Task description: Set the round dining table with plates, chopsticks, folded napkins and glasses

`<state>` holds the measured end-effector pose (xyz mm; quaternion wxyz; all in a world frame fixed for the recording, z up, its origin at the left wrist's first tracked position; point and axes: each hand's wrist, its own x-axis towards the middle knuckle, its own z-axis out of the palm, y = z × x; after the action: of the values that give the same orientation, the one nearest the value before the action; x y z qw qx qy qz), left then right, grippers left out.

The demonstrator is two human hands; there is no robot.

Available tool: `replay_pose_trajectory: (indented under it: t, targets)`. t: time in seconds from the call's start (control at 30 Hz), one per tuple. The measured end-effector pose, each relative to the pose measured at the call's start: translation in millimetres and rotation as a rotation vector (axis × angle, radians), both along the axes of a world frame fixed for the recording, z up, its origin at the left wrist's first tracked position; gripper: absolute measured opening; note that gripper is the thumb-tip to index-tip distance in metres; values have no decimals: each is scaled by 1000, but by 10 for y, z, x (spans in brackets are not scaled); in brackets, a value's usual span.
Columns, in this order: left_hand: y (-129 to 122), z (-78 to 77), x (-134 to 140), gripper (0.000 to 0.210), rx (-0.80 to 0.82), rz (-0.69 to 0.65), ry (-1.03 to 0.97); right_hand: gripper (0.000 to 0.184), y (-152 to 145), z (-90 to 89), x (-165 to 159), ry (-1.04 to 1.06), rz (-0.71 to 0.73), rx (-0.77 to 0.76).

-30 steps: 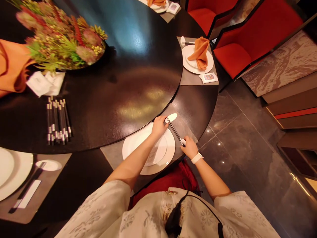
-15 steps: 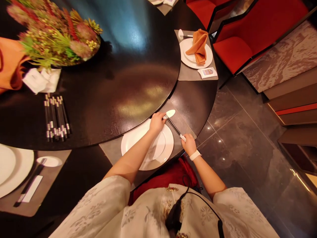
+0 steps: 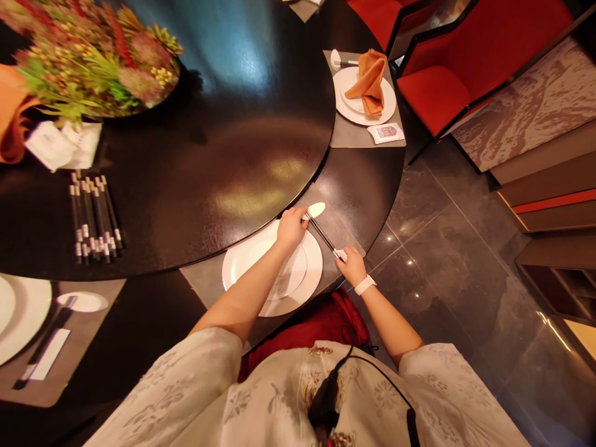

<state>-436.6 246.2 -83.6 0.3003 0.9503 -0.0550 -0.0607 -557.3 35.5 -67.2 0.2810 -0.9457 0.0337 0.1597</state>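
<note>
A pair of dark chopsticks (image 3: 321,231) slants beside the plate, tips toward a small white oval rest (image 3: 318,209). My left hand (image 3: 292,226) closes its fingertips on the chopsticks' far end, right against the rest. Around their near end, where a small white piece (image 3: 342,254) shows, the fingers of my right hand (image 3: 352,266) are closed. My left forearm crosses over a large white plate (image 3: 237,264) with a smaller plate (image 3: 298,273) on it. Under them lies a grey placemat (image 3: 198,285).
Several chopsticks (image 3: 94,217) lie in a bundle on the raised dark tabletop (image 3: 167,205), near white packets (image 3: 63,146) and a flower arrangement (image 3: 112,74). Another setting has a folded orange napkin (image 3: 371,84). Red chairs (image 3: 433,99) stand at right.
The view has shifted slightly, so the table things sit a little further left. Both hands keep their hold on the chopsticks; the right fingers sit slightly differently around the near end.
</note>
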Motion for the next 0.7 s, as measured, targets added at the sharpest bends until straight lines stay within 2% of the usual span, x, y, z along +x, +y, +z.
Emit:
replay_pose_trajectory:
  t: [0.13,0.23,0.33,0.43,0.5,0.7]
  targets:
    - [3,45,-18,40,57,-60,-10,14,-54,0,43,-23,-101,87]
    - [9,37,-11,36,86,-76,-2,27,-104,20,123,67,-264,290]
    - [10,25,-1,35,79,-77,0,21,-141,48,274,271,-424,554]
    - [12,47,-5,36,66,-66,-6,12,-162,57,476,290,-456,691]
    - [22,88,-23,38,59,-48,-15,8,-174,44,613,231,-405,648]
    - [103,256,-222,37,-62,31,-88,10,-169,-23,870,43,-236,253]
